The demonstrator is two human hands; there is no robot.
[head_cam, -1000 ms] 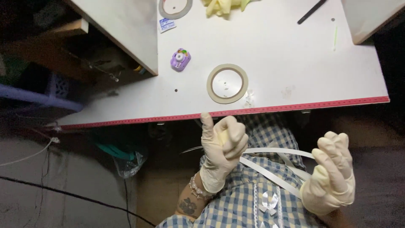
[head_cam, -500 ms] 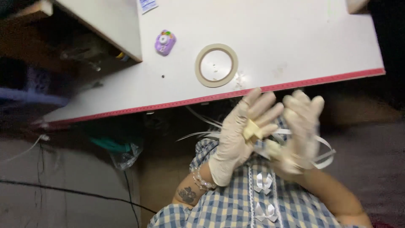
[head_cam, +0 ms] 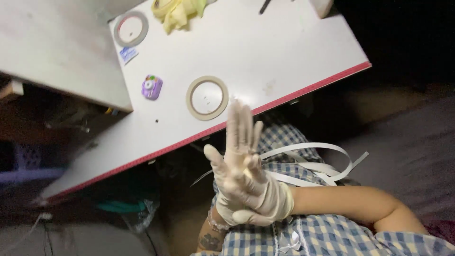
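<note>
left hand (head_cam: 239,163) spreading its gloved fingers, grip released | right hand (head_cam: 265,201) wrapping my left wrist | white strips (head_cam: 313,163) lying on lap | tape roll (head_cam: 207,97) sitting on surface (head_cam: 284,52)

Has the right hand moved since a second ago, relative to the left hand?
Yes. The right hand has swung across from out at the side and now clasps the left hand below the table edge.

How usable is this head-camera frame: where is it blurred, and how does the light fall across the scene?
Head view: the raised fingers of the left hand are smeared by motion blur; the right hand clasped over it reads sharper. The white table is brightly and evenly lit, with the tape roll crisp. Below the table's red edge, light falls off fast, so the floor and right corner are near black. The whole frame is tilted.
</note>
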